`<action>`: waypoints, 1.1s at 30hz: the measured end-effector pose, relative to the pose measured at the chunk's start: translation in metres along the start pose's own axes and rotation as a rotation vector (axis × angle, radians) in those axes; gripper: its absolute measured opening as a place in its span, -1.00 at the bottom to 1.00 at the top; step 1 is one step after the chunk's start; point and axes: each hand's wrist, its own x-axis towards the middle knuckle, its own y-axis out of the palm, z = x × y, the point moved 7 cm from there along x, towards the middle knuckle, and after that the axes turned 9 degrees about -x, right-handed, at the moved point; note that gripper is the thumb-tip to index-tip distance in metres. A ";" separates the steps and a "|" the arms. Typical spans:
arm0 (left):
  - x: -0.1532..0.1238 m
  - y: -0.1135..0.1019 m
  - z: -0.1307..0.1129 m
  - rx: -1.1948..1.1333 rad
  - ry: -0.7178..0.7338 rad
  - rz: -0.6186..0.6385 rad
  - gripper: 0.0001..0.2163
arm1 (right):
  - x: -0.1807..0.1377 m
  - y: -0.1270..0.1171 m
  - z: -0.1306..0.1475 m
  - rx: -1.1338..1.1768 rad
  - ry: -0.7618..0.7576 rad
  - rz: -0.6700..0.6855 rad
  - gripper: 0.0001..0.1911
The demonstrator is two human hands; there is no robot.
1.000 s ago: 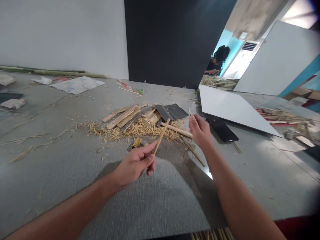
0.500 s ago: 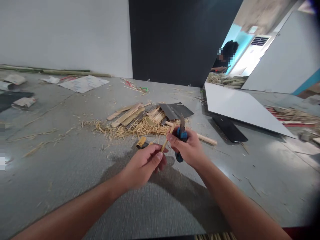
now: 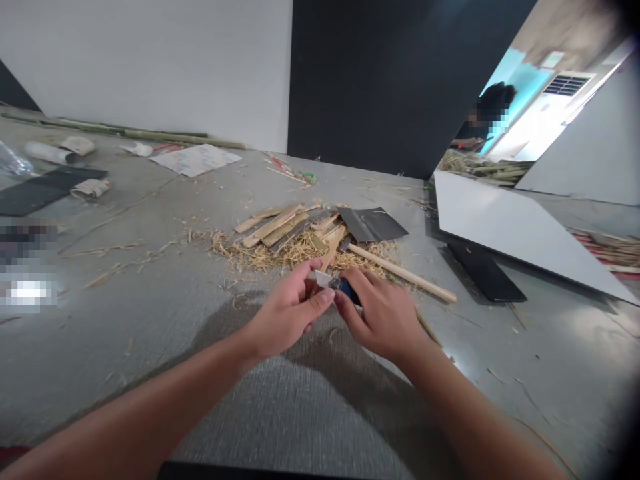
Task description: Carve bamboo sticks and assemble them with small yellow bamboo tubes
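My right hand (image 3: 383, 310) is closed around the blue handle of a utility knife (image 3: 347, 291). Its pale blade (image 3: 323, 279) points left, over my left hand's fingers. A slim bamboo strip (image 3: 331, 253) runs away from me out of my left hand (image 3: 290, 303), whose thumb and fingers are closed on it. The knife blade crosses the strip's near end, which the fingers partly hide. Just beyond both hands lies a heap of curly shavings (image 3: 295, 255) with flat bamboo slats (image 3: 275, 227) on top.
A dark sheet (image 3: 375, 225) and a long pale stick (image 3: 405, 272) lie by the heap. On the right, a white panel (image 3: 520, 230) leans over a black flat object (image 3: 485, 273). Bamboo poles (image 3: 150, 133) lie along the wall. A person (image 3: 487, 117) sits in the back right.
The knife, upright before, now lies across the strip with its blade toward my left hand. My right hand has turned over, palm down. The view has shifted left.
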 end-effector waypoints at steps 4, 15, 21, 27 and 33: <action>0.000 0.002 0.001 0.084 0.035 0.020 -0.46 | -0.001 0.001 0.005 -0.017 -0.057 0.011 -0.65; 0.003 0.000 -0.010 0.409 0.202 -0.016 -0.73 | -0.002 0.000 0.003 -0.148 -0.025 -0.083 -0.66; 0.005 -0.009 -0.009 0.647 0.207 -0.115 -0.70 | 0.000 0.001 0.001 -0.207 0.010 -0.113 -0.66; 0.006 -0.015 -0.011 0.727 0.186 -0.183 -0.58 | -0.001 0.001 0.000 -0.211 0.062 -0.123 -0.67; 0.006 -0.021 -0.010 0.760 0.151 -0.255 -0.52 | 0.004 -0.004 -0.015 -0.188 0.155 -0.151 -0.63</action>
